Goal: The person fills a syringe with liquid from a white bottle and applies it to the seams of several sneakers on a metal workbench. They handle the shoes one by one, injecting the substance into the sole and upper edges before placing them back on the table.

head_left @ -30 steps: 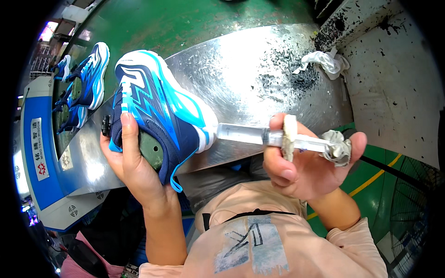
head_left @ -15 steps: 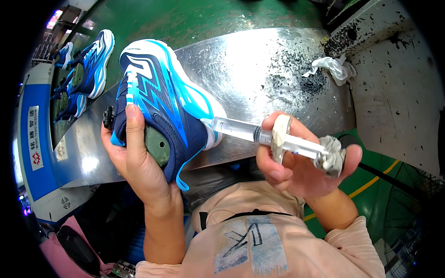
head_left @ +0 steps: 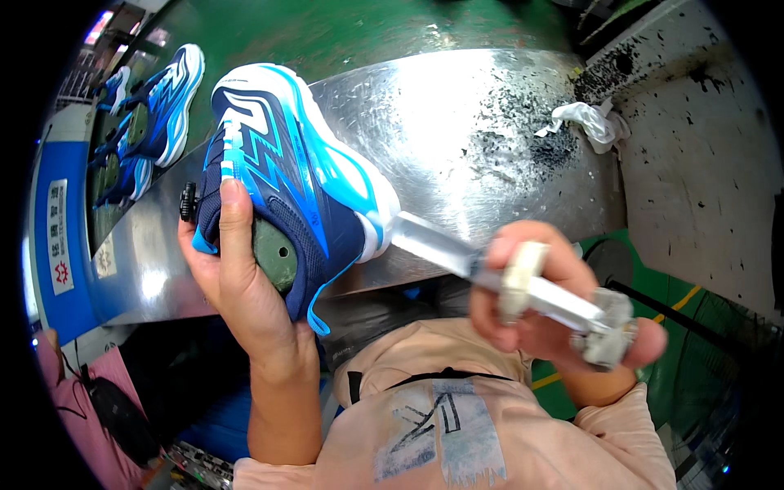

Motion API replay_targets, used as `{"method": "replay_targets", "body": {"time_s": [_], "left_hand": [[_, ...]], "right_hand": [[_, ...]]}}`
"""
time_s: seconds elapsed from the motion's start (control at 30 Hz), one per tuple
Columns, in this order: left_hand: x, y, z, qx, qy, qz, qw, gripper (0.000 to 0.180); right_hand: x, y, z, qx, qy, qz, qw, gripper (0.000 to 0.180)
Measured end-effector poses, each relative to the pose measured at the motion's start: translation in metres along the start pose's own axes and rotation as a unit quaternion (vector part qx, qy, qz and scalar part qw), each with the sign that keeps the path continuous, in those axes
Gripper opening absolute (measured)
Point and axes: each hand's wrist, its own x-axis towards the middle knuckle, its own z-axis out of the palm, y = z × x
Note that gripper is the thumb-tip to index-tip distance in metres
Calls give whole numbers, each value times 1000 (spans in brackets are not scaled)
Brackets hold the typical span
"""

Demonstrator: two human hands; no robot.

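My left hand (head_left: 253, 278) is closed round the ankle part of a blue and white sports shoe (head_left: 282, 163), thumb along its collar. The toe points away from me, and a dark green shoe last (head_left: 274, 251) fills the opening. A blue pull loop (head_left: 318, 320) hangs from the heel. In my right hand (head_left: 555, 286), blurred by motion, is a clear syringe (head_left: 437, 245), its flange and plunger end wrapped in whitish material. My fingers curl round the barrel, with the thumb at the plunger end. The syringe's front end lies close to the shoe's heel; whether they touch I cannot tell.
Beneath the shoe is a shiny metal tabletop (head_left: 392, 106), speckled black at the right. A crumpled white cloth or paper (head_left: 592, 124) lies there beside a grey panel (head_left: 694, 163). More blue shoes (head_left: 167, 106) stand at the left on a green surface. Someone in pink (head_left: 90, 408) is at lower left.
My right hand has moved right and toward me with the syringe, whose front end has drawn slightly away from the heel. The left hand and shoe stay nearly still. The pink-clothed person has shifted.
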Motion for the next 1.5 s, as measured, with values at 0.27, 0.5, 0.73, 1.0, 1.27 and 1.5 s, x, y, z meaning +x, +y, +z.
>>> {"method": "replay_targets", "body": {"time_s": [0.27, 0.5, 0.73, 1.0, 1.27, 1.5], "left_hand": [[24, 6, -21, -42, -49, -60, 996, 37], [184, 14, 111, 45, -130, 129, 982, 67], [248, -50, 222, 453, -136, 244, 847, 47], [249, -18, -35, 517, 137, 604, 591, 50], [314, -41, -121, 141, 93, 92, 981, 58], [197, 16, -98, 212, -79, 99, 969, 42]], "right_hand": [[11, 49, -101, -245, 50, -411, 877, 125], [31, 37, -102, -521, 81, -433, 731, 91], [30, 31, -104, -542, 80, -430, 718, 85], [22, 31, -107, -533, 85, -443, 716, 82], [33, 34, -99, -530, 59, -457, 712, 84], [10, 28, -83, -556, 78, -334, 757, 91]]}}
